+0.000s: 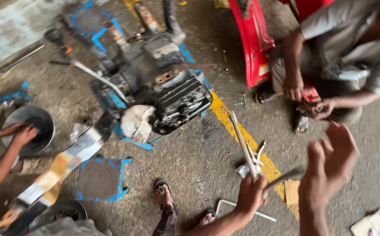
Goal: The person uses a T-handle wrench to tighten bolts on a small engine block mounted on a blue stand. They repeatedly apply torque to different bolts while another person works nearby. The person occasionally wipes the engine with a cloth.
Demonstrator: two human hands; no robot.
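A long, thin metal tool [245,146] stands tilted over the concrete floor, its pale shaft leaning up and to the left; its lower end sits in the grip of the left hand [250,195]. A short side prong branches off near its lower part.

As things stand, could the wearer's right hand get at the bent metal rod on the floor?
Probably yes: the right hand is open and empty, and the bent metal rod lies close below, though the left hand, gripping a tool, partly overlaps it.

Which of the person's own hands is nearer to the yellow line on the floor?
Left. The left hand, gripping a metal tool, is right beside the yellow line; the open right hand is farther to its right.
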